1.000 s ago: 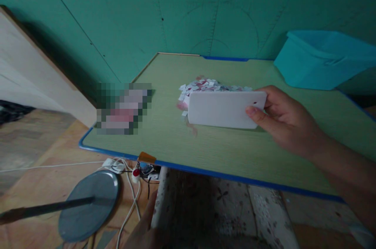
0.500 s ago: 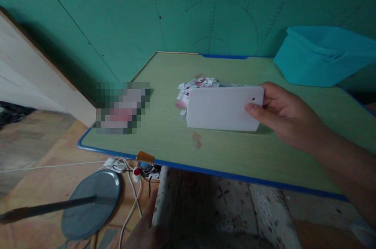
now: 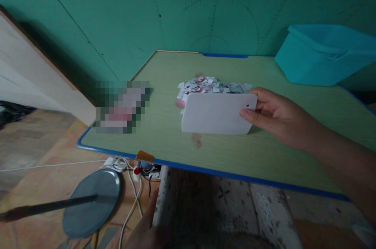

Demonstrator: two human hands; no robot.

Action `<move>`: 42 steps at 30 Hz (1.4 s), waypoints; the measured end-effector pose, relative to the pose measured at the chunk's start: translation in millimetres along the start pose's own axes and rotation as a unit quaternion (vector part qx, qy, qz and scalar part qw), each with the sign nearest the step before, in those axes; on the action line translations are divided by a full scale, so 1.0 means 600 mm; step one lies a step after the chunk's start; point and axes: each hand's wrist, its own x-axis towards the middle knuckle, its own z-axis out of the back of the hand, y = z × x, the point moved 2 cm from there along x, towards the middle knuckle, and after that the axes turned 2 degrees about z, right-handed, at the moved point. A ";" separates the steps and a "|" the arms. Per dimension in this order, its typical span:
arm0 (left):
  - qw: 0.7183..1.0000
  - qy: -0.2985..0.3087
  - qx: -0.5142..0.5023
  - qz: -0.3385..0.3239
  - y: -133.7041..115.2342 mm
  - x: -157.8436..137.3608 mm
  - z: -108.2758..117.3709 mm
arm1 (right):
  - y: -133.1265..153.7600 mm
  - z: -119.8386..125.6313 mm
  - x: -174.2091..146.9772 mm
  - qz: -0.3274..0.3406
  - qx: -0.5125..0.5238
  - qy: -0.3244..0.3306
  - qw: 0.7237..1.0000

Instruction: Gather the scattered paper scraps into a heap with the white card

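My right hand [image 3: 266, 115] grips the right end of a white plastic scraper [image 3: 216, 114], thumb on the near face by a small hole. The scraper stands on its long edge on the table, tilted slightly. Just behind it lies a heap of small cut paper squares [image 3: 202, 83], white with pink and greyish-green bits; the scraper hides its near part. In front of the scraper, a brownish-pink patch [image 3: 196, 140] marks the tabletop. Low in the picture, a dim skin-coloured shape beside floral cloth appears to be my left hand [image 3: 148, 227]; its fingers cannot be made out.
The pale green table [image 3: 164, 139] has a blue edge. A turquoise bin [image 3: 317, 59] stands at the back right. A blurred-out flat object [image 3: 123, 108] lies at the left. Below are white cables [image 3: 135, 194] and a round metal base [image 3: 92, 210] with a pole.
My right hand has drawn the scraper a little toward me and to the left. More of the paper heap shows behind it. The dim shape at the bottom stays put.
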 end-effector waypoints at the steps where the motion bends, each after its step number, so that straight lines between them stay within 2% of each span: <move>1: 1.000 -0.021 -0.007 0.006 -0.002 -0.003 -0.005 | 0.000 0.000 0.000 0.000 0.002 -0.002 1.000; 4: 0.997 -0.063 0.035 -0.002 -0.004 -0.004 -0.005 | 0.000 -0.002 0.001 0.004 0.005 -0.007 1.000; 7: 0.987 -0.074 0.140 -0.035 -0.003 -0.001 0.005 | 0.000 -0.004 0.001 0.008 -0.002 -0.004 1.000; 9: 0.983 -0.065 0.167 -0.045 -0.002 0.002 0.009 | 0.000 -0.005 0.000 0.008 -0.012 -0.003 1.000; 13: 0.986 -0.044 0.156 -0.033 0.006 0.007 0.015 | 0.002 -0.006 -0.001 0.012 -0.026 -0.002 1.000; 17: 0.988 -0.089 0.120 -0.027 0.024 0.020 0.031 | 0.000 -0.004 -0.001 0.029 -0.051 -0.011 0.998; 21: 0.994 -0.044 0.091 -0.031 0.034 0.031 0.036 | -0.001 -0.005 -0.001 0.034 -0.045 -0.012 0.998; 27: 0.988 -0.051 0.145 0.010 0.017 0.019 0.018 | -0.001 -0.006 -0.001 0.022 -0.026 -0.023 0.999; 31: 0.990 -0.050 0.128 0.043 0.004 0.007 0.000 | 0.000 -0.008 -0.002 0.016 -0.014 -0.021 1.000; 34: 0.993 -0.042 0.107 0.026 0.002 0.007 -0.003 | -0.001 -0.008 -0.002 0.015 -0.015 -0.020 1.000; 38: 0.994 -0.084 0.073 0.014 0.011 0.013 0.009 | -0.003 -0.008 -0.002 0.015 -0.022 -0.020 0.999; 42: 0.994 -0.096 0.054 -0.021 0.022 0.019 0.021 | -0.003 -0.007 -0.002 0.015 -0.019 -0.018 1.000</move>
